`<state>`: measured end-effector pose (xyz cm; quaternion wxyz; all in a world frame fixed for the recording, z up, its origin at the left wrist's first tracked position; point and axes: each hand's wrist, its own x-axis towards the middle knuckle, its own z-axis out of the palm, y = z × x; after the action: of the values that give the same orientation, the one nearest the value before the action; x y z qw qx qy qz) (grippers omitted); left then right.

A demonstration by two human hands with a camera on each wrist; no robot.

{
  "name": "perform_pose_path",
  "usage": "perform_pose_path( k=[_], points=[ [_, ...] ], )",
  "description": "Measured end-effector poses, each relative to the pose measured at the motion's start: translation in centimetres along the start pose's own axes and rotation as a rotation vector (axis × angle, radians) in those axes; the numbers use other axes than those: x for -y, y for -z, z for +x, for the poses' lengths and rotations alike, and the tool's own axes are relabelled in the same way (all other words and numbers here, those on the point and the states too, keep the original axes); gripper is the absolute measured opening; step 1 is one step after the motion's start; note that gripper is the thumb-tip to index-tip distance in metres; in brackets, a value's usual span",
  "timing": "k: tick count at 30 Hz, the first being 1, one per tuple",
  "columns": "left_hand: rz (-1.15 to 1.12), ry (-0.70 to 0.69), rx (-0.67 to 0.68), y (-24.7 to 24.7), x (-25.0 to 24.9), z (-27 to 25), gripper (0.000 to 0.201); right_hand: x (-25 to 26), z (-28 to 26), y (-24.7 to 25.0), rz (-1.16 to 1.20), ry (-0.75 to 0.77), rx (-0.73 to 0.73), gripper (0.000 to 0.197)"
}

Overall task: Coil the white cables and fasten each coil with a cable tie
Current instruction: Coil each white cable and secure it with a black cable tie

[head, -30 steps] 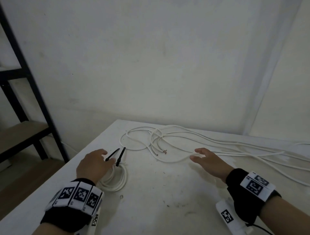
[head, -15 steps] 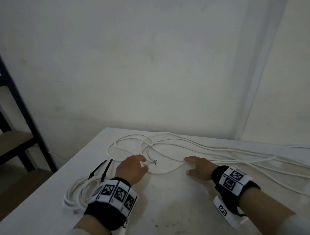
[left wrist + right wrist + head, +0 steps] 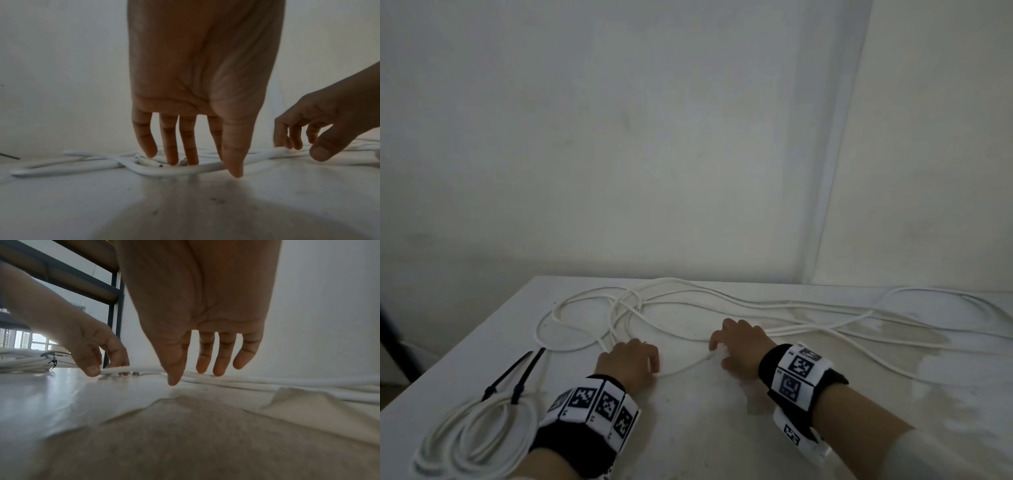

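Observation:
A loose white cable [image 3: 791,305] sprawls in loops across the back of the white table [image 3: 705,428]. My left hand [image 3: 645,354] is lowered onto it near a cut end. In the left wrist view the left hand [image 3: 205,165] has straight fingers behind a strand [image 3: 82,170] and the thumb in front. My right hand [image 3: 719,354] rests a little to the right, and its fingertips [image 3: 218,369] touch the same cable [image 3: 287,381]. Neither hand clamps it. A finished coil [image 3: 465,435] bound by two black cable ties [image 3: 524,373] lies at the front left.
A white wall rises right behind the table, with a corner at the back right. A dark metal shelf [image 3: 115,296] stands off the table's left side. The table's left edge runs close to the tied coil [image 3: 20,361].
My left hand has left the tied coil and moved right to the loose cable. My right hand has drawn back and dropped its fingers onto the cable. The head view has swung right.

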<state>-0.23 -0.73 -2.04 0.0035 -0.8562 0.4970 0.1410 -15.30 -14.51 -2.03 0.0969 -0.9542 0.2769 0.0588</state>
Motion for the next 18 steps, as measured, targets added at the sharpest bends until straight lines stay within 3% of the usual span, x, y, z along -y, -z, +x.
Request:
perform_pose_path(
  k=[7, 11, 14, 18],
  points=[
    [-0.114, -0.057, -0.228, 0.8, -0.4, -0.8, 0.004, -0.5, -0.2, 0.5, 0.012, -0.023, -0.144, 0.020],
    [-0.164, -0.108, -0.384, 1.3, -0.7, -0.8, 0.009, -1.3, -1.4, 1.4, 0.212, 0.011, -0.251, 0.018],
    [-0.250, -0.173, -0.514, 1.5, -1.0, -0.7, 0.012, -2.2, -2.1, 2.3, 0.356, 0.065, -0.369, 0.002],
    [-0.342, -0.227, -0.606, 1.7, -1.3, -0.7, 0.018, -3.0, -2.7, 3.3, 0.414, 0.130, -0.457, 0.010]
  ],
)
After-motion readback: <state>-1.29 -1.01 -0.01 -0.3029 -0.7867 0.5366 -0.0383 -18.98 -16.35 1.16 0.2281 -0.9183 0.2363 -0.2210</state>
